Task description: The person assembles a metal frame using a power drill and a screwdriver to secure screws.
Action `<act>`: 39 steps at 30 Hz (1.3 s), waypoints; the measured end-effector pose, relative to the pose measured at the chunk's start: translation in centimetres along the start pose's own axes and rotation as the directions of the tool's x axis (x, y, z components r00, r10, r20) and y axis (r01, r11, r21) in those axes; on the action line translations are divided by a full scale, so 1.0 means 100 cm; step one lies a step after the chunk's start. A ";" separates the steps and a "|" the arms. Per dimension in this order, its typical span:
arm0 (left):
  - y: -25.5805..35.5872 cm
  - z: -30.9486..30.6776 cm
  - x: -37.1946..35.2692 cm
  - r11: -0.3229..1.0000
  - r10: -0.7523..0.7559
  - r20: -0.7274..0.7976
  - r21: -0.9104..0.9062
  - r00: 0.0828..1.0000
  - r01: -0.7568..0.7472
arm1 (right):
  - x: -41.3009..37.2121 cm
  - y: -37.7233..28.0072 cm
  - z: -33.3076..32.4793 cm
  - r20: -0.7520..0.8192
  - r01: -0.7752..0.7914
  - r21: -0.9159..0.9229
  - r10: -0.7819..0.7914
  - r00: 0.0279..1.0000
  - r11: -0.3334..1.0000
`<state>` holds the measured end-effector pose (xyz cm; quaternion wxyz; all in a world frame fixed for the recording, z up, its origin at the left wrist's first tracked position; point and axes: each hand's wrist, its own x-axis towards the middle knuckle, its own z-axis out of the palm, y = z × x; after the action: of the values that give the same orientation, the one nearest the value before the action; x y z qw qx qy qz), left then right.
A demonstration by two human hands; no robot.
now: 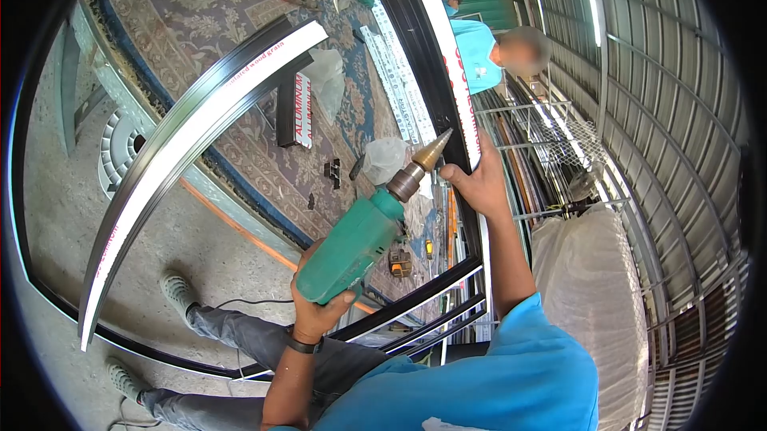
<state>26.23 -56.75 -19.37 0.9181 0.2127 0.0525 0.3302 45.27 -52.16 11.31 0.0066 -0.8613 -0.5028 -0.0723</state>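
Note:
My left hand (318,315), with a dark band on its wrist, is wrapped round the rear of a green power drill (351,247). A cone-shaped step bit (431,151) sits in its chuck, the tip right at the black face of a large metal frame (415,51). On that frame's white, red-lettered side, my right hand (483,183) is closed, its thumb near the bit. A curved length of the frame (180,123), faced with white film, arches across the left of the view.
A patterned carpet (192,0) covers the workbench, with plastic bags (383,161), a tape measure (399,263) and short profile pieces (286,115) on it. A cord (256,301) runs by my feet. Another person in a blue shirt (475,55) stands beyond the frame, near racks of long profiles.

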 end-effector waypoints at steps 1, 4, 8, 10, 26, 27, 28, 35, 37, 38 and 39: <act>0.000 0.001 0.000 1.000 -0.024 -0.016 -0.009 1.000 0.023 | 0.001 0.001 0.000 -0.003 0.012 -0.006 -0.012 1.000 1.000; 0.006 0.010 0.002 0.993 -0.085 -0.084 -0.085 0.993 0.078 | 0.000 0.005 0.001 -0.006 0.022 -0.038 -0.022 1.000 0.999; 0.005 0.009 0.010 0.999 0.045 -0.091 0.003 0.995 -0.045 | -0.001 0.004 0.001 0.006 -0.044 0.014 0.044 0.999 0.999; -0.001 0.006 0.010 0.997 0.011 -0.075 -0.074 0.997 -0.016 | -0.002 0.004 0.001 -0.001 -0.042 0.008 0.042 0.999 0.999; 0.034 -0.043 -0.019 0.830 -0.293 0.013 -0.493 0.956 0.261 | -0.006 0.008 0.002 -0.128 0.008 -0.029 -0.012 0.992 1.000; 0.043 -0.047 -0.033 0.818 -0.313 0.017 -0.504 0.950 0.278 | -0.011 0.003 0.005 -0.242 -0.006 -0.001 0.005 0.970 1.000; 0.051 -0.046 -0.048 0.837 -0.321 -0.009 -0.470 0.947 0.280 | -0.016 -0.002 0.005 -0.353 -0.022 0.030 0.031 0.935 0.999; 0.154 0.005 -0.099 0.926 -0.372 -0.167 0.003 0.913 0.378 | -0.188 -0.089 0.077 0.448 -0.539 0.810 0.348 0.823 0.231; 0.163 0.029 -0.104 0.907 -0.373 -0.177 0.138 0.911 0.399 | -0.210 -0.120 0.089 0.650 -0.638 0.759 0.186 0.736 -0.129; 0.162 0.040 -0.106 0.893 -0.386 -0.171 0.176 0.906 0.414 | -0.212 -0.134 0.086 0.663 -0.638 0.746 0.134 0.736 -0.188; 0.149 0.041 -0.109 0.855 -0.383 -0.180 0.303 0.906 0.422 | -0.208 -0.141 0.084 0.609 -0.588 0.793 0.191 0.770 -0.159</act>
<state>9.98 -54.74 -9.81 0.9125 0.3311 0.2030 0.1284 23.98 -62.46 -0.57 0.5544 -0.7053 -0.1041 0.4293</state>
